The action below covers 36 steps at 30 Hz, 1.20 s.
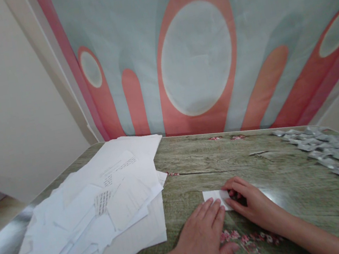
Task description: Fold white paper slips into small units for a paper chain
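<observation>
A small white piece of paper point(211, 194) lies on the wood-patterned table, in front of me. My left hand point(202, 235) rests flat with its fingers stretched out, the fingertips pressing on the paper's near left part. At the paper's right edge, my right hand point(249, 202) is closed in a pinch, thumb and index finger gripping it. The fingers cover part of the paper, so its full shape is hidden.
A large, loose heap of white paper sheets and scraps point(129, 197), some printed, spreads over the left side. Several folded grey-white strips point(330, 148) sit in rows at the right edge. Behind the table point(186, 154) hangs a grey and coral patterned backdrop point(197, 58).
</observation>
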Each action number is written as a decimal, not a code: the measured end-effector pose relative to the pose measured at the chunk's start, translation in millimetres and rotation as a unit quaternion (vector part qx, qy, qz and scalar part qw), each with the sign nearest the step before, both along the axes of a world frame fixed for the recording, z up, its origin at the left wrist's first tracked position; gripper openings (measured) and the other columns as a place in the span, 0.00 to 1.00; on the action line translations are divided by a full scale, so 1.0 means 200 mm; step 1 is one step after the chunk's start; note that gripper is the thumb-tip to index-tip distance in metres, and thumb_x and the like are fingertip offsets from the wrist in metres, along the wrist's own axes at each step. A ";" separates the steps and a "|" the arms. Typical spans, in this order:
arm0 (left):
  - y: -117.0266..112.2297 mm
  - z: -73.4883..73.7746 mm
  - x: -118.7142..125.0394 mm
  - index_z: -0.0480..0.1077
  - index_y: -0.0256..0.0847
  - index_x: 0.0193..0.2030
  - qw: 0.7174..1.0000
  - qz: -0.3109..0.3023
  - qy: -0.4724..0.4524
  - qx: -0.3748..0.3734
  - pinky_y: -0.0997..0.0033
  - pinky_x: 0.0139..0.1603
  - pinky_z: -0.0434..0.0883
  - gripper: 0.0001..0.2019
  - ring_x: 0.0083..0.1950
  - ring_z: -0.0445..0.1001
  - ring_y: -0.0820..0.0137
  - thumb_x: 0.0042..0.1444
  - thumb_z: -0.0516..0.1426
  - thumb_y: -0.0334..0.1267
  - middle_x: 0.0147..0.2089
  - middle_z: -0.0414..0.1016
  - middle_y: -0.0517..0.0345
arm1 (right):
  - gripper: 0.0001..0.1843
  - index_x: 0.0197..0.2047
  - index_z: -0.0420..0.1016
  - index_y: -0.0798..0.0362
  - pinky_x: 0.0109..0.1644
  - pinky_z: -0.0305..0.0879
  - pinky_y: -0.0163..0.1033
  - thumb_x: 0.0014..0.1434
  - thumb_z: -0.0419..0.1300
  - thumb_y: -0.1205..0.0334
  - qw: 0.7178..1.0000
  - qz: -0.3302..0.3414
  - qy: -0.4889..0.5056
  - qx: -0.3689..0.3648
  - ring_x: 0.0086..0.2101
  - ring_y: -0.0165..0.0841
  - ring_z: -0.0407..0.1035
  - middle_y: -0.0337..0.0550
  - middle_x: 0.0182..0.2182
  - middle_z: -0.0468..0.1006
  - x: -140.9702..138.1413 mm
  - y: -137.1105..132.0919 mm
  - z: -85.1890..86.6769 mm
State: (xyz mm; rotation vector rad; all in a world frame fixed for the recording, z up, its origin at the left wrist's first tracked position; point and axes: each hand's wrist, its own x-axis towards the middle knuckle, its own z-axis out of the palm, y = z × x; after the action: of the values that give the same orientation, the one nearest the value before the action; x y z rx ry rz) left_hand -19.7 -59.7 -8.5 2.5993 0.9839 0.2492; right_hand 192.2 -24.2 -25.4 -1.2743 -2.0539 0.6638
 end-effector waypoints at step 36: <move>0.12 -0.03 -0.02 0.69 0.40 0.48 0.981 -0.017 -0.003 0.195 0.63 0.55 0.66 0.10 0.51 0.70 0.66 0.62 0.51 0.36 0.49 0.73 0.52 | 0.12 0.42 0.72 0.51 0.49 0.61 0.40 0.53 0.58 0.68 0.996 0.061 0.000 -0.059 0.44 0.35 0.65 0.44 0.42 0.69 -0.01 -0.01 0.06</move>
State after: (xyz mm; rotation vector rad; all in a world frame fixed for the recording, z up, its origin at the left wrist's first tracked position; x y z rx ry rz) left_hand -24.5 -36.0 -14.6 2.9605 0.9666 0.4860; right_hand 190.7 -27.1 -13.1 -1.2209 -2.1325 0.8514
